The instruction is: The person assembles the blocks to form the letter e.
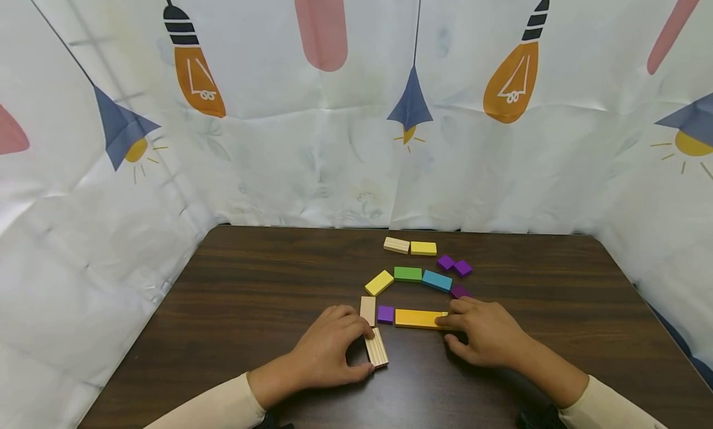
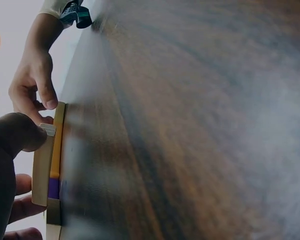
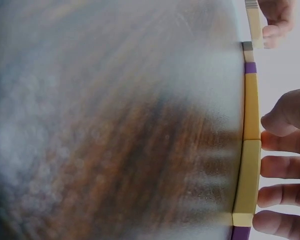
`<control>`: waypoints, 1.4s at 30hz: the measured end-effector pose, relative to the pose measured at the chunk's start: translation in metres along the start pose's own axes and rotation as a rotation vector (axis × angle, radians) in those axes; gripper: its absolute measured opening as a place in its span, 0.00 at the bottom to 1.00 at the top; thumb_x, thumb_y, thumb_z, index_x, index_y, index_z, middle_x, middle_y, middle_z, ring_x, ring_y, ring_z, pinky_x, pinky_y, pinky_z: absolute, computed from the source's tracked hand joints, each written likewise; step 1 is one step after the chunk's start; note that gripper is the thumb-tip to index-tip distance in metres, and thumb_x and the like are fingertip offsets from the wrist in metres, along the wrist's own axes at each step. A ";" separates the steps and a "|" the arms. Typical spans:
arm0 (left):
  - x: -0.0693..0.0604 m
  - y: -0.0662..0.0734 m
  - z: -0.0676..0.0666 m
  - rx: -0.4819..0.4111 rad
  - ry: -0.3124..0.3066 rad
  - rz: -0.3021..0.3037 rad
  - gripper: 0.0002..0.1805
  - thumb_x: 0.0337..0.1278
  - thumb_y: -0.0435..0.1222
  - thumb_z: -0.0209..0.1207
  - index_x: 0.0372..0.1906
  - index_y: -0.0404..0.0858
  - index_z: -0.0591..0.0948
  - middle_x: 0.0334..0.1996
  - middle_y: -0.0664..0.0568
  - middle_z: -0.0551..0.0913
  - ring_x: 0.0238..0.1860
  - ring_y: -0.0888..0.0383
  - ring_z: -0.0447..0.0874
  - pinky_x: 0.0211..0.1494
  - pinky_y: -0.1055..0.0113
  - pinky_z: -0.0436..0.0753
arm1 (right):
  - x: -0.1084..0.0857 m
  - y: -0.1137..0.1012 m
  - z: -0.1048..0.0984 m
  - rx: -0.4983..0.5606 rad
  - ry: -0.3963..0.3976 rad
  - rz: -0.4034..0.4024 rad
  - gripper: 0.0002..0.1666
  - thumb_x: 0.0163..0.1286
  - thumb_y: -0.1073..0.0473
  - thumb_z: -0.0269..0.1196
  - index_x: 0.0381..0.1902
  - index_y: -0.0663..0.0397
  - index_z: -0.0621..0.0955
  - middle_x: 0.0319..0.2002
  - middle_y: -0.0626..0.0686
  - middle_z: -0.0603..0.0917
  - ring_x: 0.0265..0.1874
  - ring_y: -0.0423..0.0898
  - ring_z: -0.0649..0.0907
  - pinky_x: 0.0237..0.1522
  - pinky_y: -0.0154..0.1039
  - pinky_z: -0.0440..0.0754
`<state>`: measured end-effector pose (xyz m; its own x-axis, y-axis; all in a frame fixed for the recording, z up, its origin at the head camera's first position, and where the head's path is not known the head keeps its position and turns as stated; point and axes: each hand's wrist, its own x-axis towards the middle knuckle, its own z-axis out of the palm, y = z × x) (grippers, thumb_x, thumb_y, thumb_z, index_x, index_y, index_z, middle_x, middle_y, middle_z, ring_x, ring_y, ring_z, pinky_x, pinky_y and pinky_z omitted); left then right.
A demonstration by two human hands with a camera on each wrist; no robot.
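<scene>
My left hand [image 1: 328, 348] pinches a plain wooden block [image 1: 377, 348] lengthwise between thumb and fingers; in the left wrist view this block [image 2: 43, 170] looks raised against the row behind it. Its far end is close to another plain block [image 1: 367, 310]. A purple block [image 1: 385, 314] and a long orange block [image 1: 418, 319] lie to the right. My right hand [image 1: 487, 330] has its fingers loosely spread at the orange block's right end, over a yellow block [image 3: 247, 175] largely hidden in the head view. A purple block [image 3: 241, 233] shows past it.
Behind the hands, yellow [image 1: 379, 283], green [image 1: 408, 274], blue [image 1: 437, 280] and purple [image 1: 459, 291] blocks form an arc. Farther back lie a plain block [image 1: 397, 245], a yellow block [image 1: 423, 249] and two small purple ones [image 1: 462, 268]. A printed curtain [image 1: 356, 169] hangs behind the table [image 1: 250, 280].
</scene>
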<state>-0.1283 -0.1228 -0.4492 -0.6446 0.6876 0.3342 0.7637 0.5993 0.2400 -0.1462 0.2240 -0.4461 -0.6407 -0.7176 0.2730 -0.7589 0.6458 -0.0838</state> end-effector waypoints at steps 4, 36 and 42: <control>-0.001 0.001 0.000 0.008 -0.021 -0.016 0.23 0.44 0.55 0.75 0.44 0.50 0.83 0.41 0.64 0.82 0.50 0.60 0.74 0.61 0.55 0.73 | 0.000 0.000 0.000 -0.001 0.000 0.000 0.15 0.62 0.50 0.71 0.47 0.40 0.91 0.31 0.36 0.69 0.26 0.33 0.64 0.18 0.28 0.60; -0.006 -0.001 0.006 0.113 -0.030 -0.043 0.23 0.47 0.58 0.75 0.45 0.53 0.86 0.42 0.61 0.78 0.50 0.59 0.76 0.59 0.55 0.74 | 0.001 -0.001 -0.002 0.011 -0.028 0.015 0.15 0.63 0.50 0.70 0.48 0.41 0.90 0.31 0.37 0.69 0.27 0.34 0.65 0.19 0.29 0.61; -0.005 0.000 0.006 0.116 -0.028 -0.037 0.21 0.47 0.58 0.75 0.44 0.53 0.87 0.42 0.60 0.78 0.50 0.58 0.76 0.60 0.55 0.74 | 0.001 -0.001 -0.002 0.011 -0.031 0.019 0.16 0.63 0.50 0.70 0.49 0.41 0.90 0.31 0.37 0.69 0.27 0.34 0.66 0.19 0.29 0.62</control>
<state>-0.1255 -0.1244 -0.4564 -0.6743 0.6742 0.3013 0.7312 0.6667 0.1446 -0.1457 0.2238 -0.4436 -0.6583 -0.7131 0.2410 -0.7476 0.6567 -0.0993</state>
